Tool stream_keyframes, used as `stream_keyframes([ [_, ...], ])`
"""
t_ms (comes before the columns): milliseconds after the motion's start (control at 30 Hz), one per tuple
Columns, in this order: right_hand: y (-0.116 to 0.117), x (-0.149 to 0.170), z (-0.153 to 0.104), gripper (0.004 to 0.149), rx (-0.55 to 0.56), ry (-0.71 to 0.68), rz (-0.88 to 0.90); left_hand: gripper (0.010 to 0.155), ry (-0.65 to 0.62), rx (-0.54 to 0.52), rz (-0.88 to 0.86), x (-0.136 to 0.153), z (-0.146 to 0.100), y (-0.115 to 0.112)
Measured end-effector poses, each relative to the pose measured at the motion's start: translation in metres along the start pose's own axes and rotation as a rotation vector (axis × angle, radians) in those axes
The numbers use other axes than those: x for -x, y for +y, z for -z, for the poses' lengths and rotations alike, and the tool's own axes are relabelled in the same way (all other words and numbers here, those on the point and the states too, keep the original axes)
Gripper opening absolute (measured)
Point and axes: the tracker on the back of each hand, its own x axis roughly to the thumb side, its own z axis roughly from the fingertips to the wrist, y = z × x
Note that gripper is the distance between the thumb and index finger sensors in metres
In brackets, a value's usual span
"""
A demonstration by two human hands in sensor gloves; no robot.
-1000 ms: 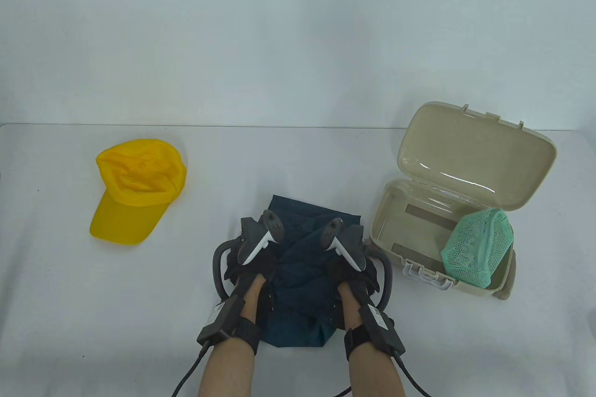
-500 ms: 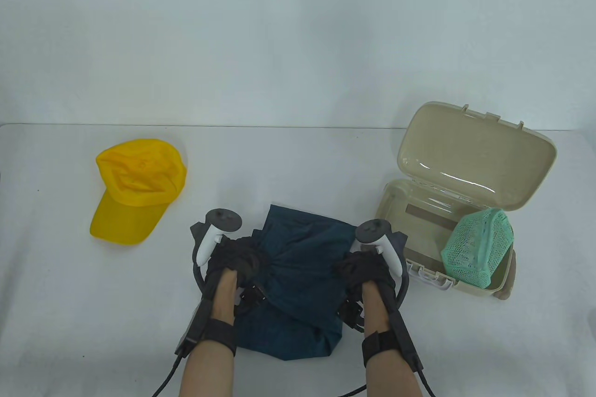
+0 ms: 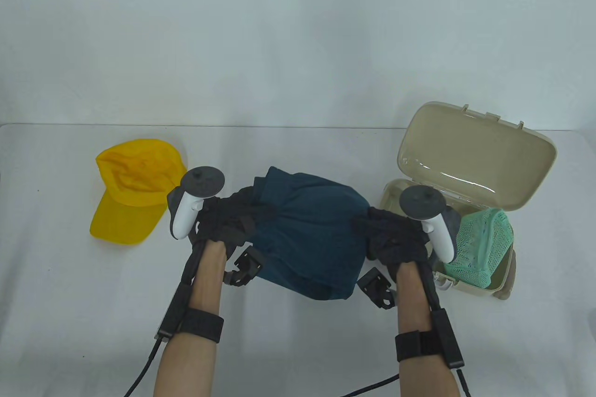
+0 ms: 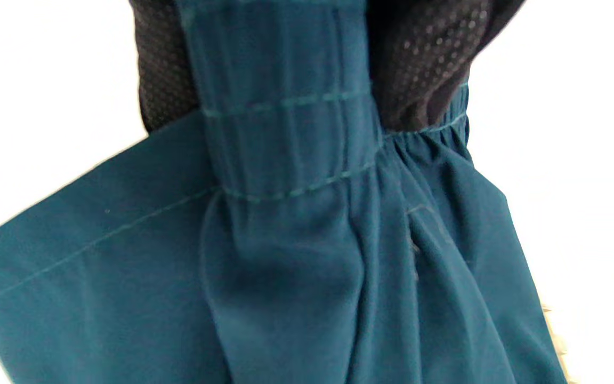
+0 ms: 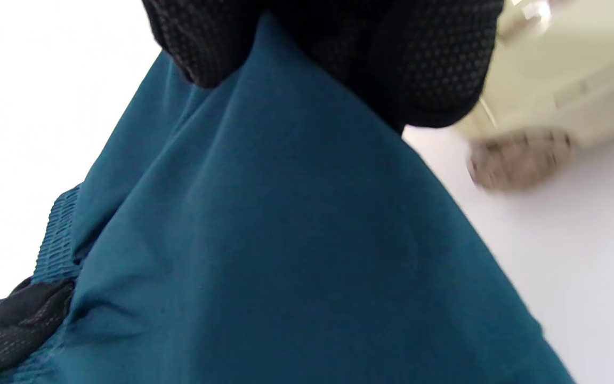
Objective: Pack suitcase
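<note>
Folded dark teal shorts (image 3: 309,234) hang between my two hands, lifted above the table. My left hand (image 3: 230,225) grips their left side, at the gathered waistband (image 4: 291,138). My right hand (image 3: 389,236) grips their right side (image 5: 285,240). The beige suitcase (image 3: 470,169) stands open at the right, lid up, with a green mesh item (image 3: 484,243) in its right part. My right hand is just left of the suitcase's front corner. A yellow cap (image 3: 135,190) lies on the table at the left.
The white table (image 3: 298,155) runs to a white back wall. The suitcase's white latch (image 3: 442,283) sits on its front edge. A beige foot (image 5: 520,160) of the suitcase shows in the right wrist view. Cables trail from both wrists toward the bottom edge.
Both hands took hold of the shorts at their sides, lifted them off the table and moved them up and a little right, toward the suitcase.
</note>
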Motion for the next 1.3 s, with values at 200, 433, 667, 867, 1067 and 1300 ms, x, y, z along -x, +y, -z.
stream_keyframes([
  [200, -0.079, -0.023, -0.024, 0.045, 0.196, -0.016, -0.038, 0.062, -0.126, -0.002, 0.056, -0.084, 0.017, -0.017],
  [433, -0.136, -0.006, -0.036, 0.045, 0.376, 0.071, -0.122, 0.062, -0.181, 0.098, 0.105, -0.126, 0.060, -0.070],
  [667, -0.139, 0.063, -0.021, 0.044, 0.401, 0.210, -0.118, 0.061, -0.158, 0.248, 0.042, -0.098, 0.108, -0.140],
  [867, -0.125, 0.121, -0.004, 0.044, 0.331, 0.306, -0.098, 0.060, -0.073, 0.319, 0.059, -0.061, 0.136, -0.189],
  [1067, -0.107, 0.157, 0.021, 0.044, 0.294, 0.375, -0.084, 0.061, -0.002, 0.272, 0.153, -0.047, 0.147, -0.201],
  [1300, -0.095, 0.174, 0.044, 0.044, 0.330, 0.479, -0.170, 0.073, 0.025, 0.256, 0.224, -0.047, 0.152, -0.197],
])
